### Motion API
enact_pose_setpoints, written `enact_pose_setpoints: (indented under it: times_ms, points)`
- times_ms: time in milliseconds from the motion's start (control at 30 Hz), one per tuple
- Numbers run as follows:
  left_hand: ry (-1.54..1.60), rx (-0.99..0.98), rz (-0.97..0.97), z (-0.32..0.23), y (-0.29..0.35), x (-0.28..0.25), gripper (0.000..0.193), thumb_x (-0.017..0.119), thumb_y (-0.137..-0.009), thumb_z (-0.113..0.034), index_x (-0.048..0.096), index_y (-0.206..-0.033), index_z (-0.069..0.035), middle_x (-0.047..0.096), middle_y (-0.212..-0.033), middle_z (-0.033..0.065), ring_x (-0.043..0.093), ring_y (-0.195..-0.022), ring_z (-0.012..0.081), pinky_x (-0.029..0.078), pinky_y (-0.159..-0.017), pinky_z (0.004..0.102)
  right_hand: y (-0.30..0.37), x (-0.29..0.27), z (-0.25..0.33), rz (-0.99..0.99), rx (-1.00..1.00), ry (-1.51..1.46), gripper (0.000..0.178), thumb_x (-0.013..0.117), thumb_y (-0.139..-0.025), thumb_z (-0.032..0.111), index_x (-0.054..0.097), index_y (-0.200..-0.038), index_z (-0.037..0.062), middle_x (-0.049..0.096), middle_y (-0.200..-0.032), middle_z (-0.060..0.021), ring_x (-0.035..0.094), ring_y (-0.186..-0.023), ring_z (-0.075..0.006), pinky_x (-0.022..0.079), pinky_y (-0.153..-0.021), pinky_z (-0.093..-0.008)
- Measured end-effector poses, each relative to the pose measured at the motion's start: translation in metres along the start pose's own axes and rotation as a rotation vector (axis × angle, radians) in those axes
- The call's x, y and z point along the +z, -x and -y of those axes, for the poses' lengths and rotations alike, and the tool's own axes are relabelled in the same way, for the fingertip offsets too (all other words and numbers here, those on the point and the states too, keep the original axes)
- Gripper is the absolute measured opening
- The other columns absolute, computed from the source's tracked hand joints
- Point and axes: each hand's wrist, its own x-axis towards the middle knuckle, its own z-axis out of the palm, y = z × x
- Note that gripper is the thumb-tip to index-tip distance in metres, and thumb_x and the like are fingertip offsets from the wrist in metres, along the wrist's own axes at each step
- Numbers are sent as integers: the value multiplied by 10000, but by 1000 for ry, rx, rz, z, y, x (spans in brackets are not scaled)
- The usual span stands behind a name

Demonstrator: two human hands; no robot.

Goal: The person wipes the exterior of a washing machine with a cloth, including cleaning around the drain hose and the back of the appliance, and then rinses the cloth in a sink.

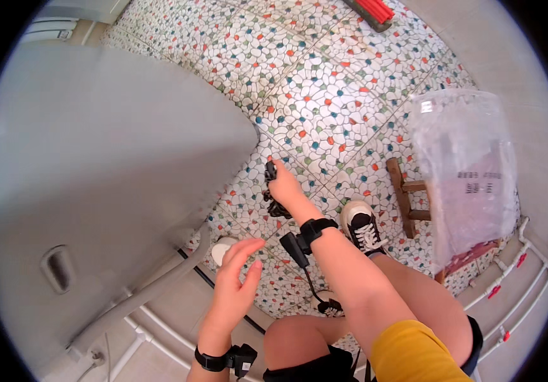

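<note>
My right hand point(285, 184) reaches down over the tiled floor, fingers closed around a black object point(271, 170) with a dark, looped bundle point(277, 207) hanging below it. Its exact kind is too small to make out, and part of it is hidden by the hand. My left hand point(234, 280) is held nearer to me, beside the large grey panel. Its fingers are apart, with nothing in them. Black straps with small devices sit on both wrists.
The large grey panel point(115, 159), with a recessed grip, fills the left side. To the right, a clear plastic bag point(468, 172) covers a wooden stool point(403, 197). White pipes point(510, 267) with red valves run along the wall. A red-bristled thing point(374, 11) lies at the far edge.
</note>
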Motion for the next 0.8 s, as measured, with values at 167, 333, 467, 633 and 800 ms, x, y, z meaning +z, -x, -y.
enact_pose_setpoints:
  times_ms: [167, 333, 467, 633, 800]
  points:
    - [-25, 24, -22, -95, 36, -21, 304, 500, -794, 25, 548, -1092, -18, 532, -1124, 109, 478, -1089, 228, 334, -947, 312, 33, -70, 26, 20, 17, -59, 574, 484, -750, 74, 394, -1312, 148, 548, -1140, -193, 528, -1023, -356, 430, -837, -415]
    - [-532, 445, -303, -219, 79, -91, 330, 488, -791, 4, 516, -1119, 0, 518, -1146, 163, 456, -1117, 325, 338, -956, 431, 65, -157, 62, 36, 130, -229, 607, 436, -752, 20, 336, -1347, 79, 459, -1264, -211, 550, -993, -329, 428, -827, -369]
    - [-991, 652, -935, -310, 142, -177, 339, 423, -865, -106, 454, -1185, 0, 497, -1195, 171, 394, -1195, 342, 273, -1016, 462, 86, -184, 123, 45, 136, -223, 591, 407, -798, -3, 299, -1372, 89, 526, -1182, -188, 528, -630, -213, 406, -570, -349]
    - [-1204, 541, -1161, -357, 126, -268, 459, 361, -920, -280, 369, -1240, 49, 441, -1259, 185, 358, -1226, 296, 217, -1048, 438, 99, -232, 140, -16, 221, -350, 589, 434, -802, -13, 320, -1365, 114, 500, -1211, -163, 550, -726, -203, 426, -637, -334]
    - [-1230, 476, -996, -343, 93, -278, 525, 357, -895, -339, 284, -1274, 16, 406, -1248, 223, 324, -1214, 385, 198, -1027, 514, 106, -247, 149, 0, 207, -512, 597, 457, -785, -21, 313, -1358, 69, 422, -1309, -155, 449, -1152, -252, 357, -920, -303]
